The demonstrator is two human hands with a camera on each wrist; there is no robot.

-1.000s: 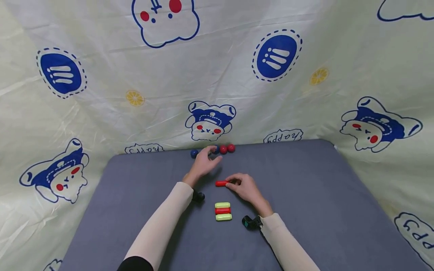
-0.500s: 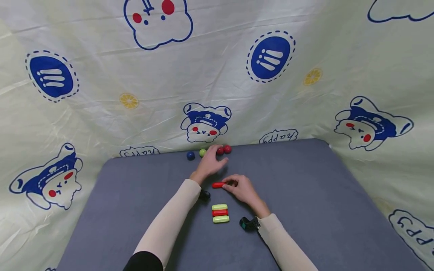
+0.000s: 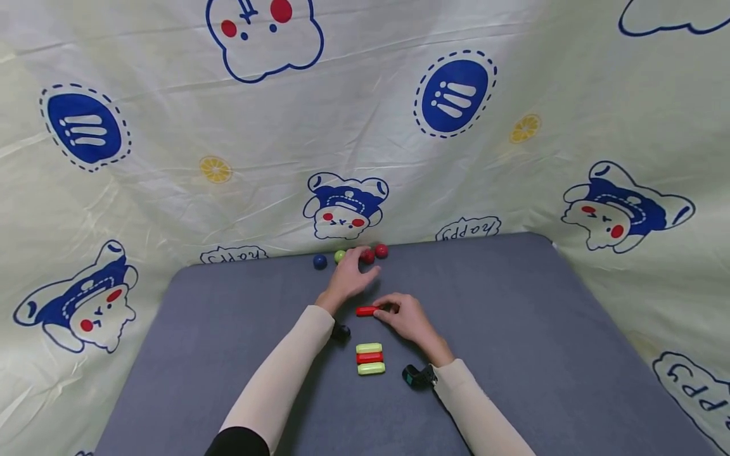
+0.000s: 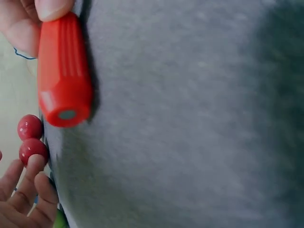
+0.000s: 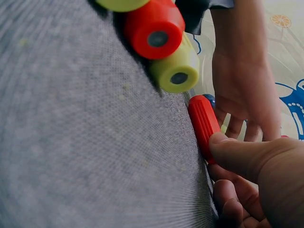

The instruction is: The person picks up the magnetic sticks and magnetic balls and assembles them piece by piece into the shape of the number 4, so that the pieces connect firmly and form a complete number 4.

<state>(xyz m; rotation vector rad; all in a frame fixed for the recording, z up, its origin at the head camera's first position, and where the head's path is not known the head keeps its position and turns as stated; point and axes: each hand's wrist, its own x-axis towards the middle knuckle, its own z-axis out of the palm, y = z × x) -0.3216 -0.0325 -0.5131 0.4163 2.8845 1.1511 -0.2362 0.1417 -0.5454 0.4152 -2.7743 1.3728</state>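
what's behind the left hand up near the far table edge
Past the left hand, a blue ball and a green ball show to its left, two red balls to its right, the nearer partly covered. Whatever is directly behind the hand is hidden.

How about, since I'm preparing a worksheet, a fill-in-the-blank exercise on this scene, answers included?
1. The right hand pinches a ridged plastic-looking rod coloured ____.
2. Nearer the person, another red rod lies ____ two yellow-green rods.
3. In the head view, the glossy blue ball sits to the ____ of the glossy yellow-green ball.
4. In the head view, the glossy red balls beside the left hand number ____.

Missing words: red; between; left; two.
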